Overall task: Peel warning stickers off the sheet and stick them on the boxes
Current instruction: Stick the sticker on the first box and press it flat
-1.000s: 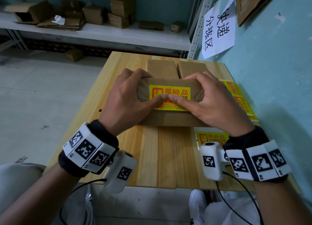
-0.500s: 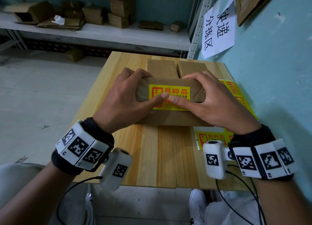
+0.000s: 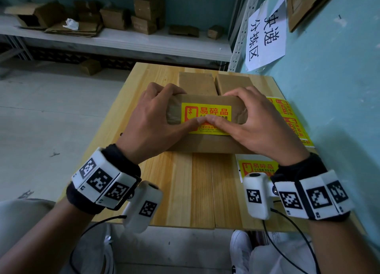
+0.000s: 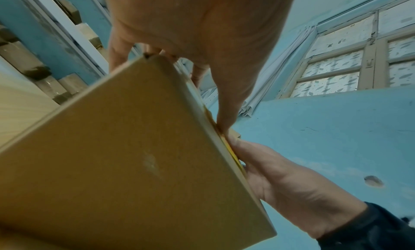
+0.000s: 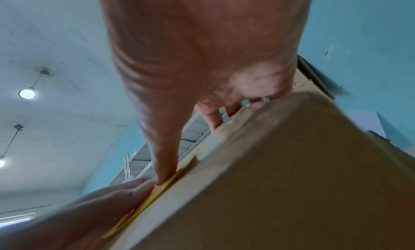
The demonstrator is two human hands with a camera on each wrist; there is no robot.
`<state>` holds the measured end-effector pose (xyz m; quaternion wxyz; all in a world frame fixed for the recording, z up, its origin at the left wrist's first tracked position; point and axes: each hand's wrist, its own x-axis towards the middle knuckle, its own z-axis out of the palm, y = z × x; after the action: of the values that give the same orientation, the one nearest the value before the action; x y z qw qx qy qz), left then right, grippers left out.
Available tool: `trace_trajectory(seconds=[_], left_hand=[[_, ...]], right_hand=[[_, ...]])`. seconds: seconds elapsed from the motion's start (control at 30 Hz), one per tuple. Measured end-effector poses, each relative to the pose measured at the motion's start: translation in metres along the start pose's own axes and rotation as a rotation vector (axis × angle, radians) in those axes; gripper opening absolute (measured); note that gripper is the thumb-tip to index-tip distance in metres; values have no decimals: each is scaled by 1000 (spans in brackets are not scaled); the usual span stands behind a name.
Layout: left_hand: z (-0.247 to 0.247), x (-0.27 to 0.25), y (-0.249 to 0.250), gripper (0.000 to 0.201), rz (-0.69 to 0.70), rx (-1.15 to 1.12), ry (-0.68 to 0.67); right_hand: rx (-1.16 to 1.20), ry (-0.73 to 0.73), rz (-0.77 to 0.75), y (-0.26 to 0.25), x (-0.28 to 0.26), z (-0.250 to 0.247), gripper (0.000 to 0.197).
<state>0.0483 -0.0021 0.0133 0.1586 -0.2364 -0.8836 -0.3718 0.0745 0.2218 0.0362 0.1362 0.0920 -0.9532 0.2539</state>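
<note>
A brown cardboard box (image 3: pixel 205 145) stands on the wooden table (image 3: pixel 191 191) with a yellow warning sticker (image 3: pixel 207 111) on its top face. My left hand (image 3: pixel 152 117) grips the box's left end, with the fingers curled over the far edge. My right hand (image 3: pixel 253 121) grips the right end the same way. Both thumbs meet tip to tip and press on the sticker's lower middle. The left wrist view shows the box (image 4: pixel 134 165) from below, and the right wrist view shows the sticker edge (image 5: pixel 143 206) under the thumbs.
A yellow sticker sheet (image 3: pixel 292 119) lies along the table's right edge by the blue wall. Another piece (image 3: pixel 257 166) lies near my right wrist. Two more cardboard boxes (image 3: pixel 195 82) (image 3: pixel 234 84) sit behind the held one. A shelf (image 3: pixel 123 41) with several boxes stands beyond.
Both thumbs stay pressed on the sticker's middle, drawing together until the tips touch. My wrists have shifted only slightly, and the box has barely moved.
</note>
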Motion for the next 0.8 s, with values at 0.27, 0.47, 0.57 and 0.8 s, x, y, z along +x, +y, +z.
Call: trace_trajectory(seconds=[0.27,0.47,0.57,0.8], left_hand=[[-8,0,-5,92,42,16,-87],[-4,2,1,73,-48,-42,-45],[-1,2,3,69,-74,-37,-15],[0,1,1,73,-30,2,-16]], right_hand=[[30,-97,-16,5,0,-9,87],[38,-93,-9,5,-1,-8,77],[49,-23,13,3,0,-1,60],[-2,-15,-6,1,0,0,64]])
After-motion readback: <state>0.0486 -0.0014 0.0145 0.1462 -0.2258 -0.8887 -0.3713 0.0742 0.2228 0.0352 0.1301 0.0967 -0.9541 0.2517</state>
